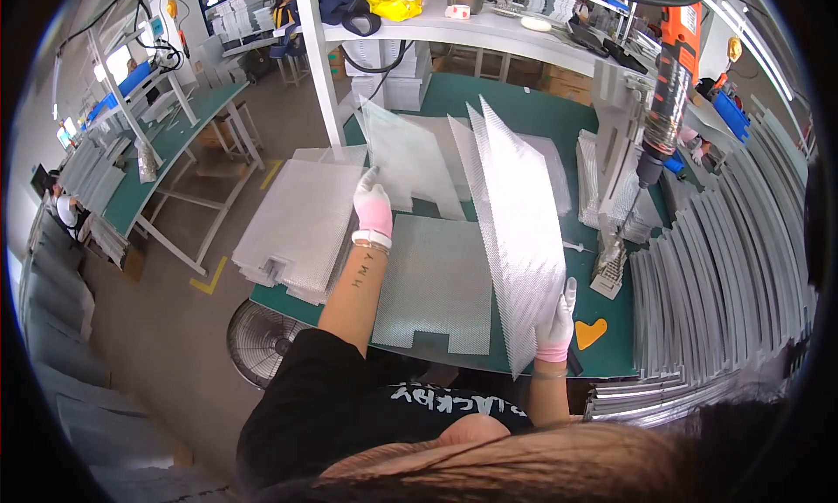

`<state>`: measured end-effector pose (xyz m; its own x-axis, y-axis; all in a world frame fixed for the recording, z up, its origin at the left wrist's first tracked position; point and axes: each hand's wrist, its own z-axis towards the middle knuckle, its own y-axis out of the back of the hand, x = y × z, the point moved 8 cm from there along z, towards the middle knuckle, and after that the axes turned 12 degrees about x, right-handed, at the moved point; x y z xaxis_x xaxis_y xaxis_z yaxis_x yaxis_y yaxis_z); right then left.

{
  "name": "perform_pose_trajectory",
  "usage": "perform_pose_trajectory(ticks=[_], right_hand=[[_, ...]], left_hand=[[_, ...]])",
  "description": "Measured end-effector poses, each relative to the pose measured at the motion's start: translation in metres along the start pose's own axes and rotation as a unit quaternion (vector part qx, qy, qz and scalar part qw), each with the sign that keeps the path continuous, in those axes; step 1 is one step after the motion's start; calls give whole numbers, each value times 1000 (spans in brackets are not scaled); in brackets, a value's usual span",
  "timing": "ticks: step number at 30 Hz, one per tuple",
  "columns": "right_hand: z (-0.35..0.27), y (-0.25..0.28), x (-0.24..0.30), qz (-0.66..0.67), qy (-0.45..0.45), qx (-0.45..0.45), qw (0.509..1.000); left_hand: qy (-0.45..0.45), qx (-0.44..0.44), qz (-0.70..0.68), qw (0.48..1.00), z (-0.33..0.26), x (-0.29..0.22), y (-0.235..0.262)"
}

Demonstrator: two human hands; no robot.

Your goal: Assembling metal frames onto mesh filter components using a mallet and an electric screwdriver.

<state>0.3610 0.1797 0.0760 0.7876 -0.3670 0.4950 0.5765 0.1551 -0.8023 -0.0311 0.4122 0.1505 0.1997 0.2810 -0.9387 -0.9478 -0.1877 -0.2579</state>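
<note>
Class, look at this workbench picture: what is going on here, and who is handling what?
A person in white and pink gloves stands at a green workbench. The left hand lifts a thin mesh sheet by its lower corner, while the right hand holds several upright mesh panels on edge. Another mesh sheet lies flat between them, a stack sits on the left, and a powered screwdriver hangs above.

A factory assembly floor: long green-topped workbenches (161,150), stacked mesh sheets (297,224), a hanging orange power screwdriver (670,84) and racked metal frames (733,276).
</note>
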Motion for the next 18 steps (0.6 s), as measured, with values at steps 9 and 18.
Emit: perform_pose_trajectory(ticks=[9,18], right_hand=[[-3,6,7,-54,-1,11,998],[-18,-9,29,-73,12,11,997]], left_hand=[[-56,27,33,997,-23,-27,8],[7,46,97,994,-13,-34,32]])
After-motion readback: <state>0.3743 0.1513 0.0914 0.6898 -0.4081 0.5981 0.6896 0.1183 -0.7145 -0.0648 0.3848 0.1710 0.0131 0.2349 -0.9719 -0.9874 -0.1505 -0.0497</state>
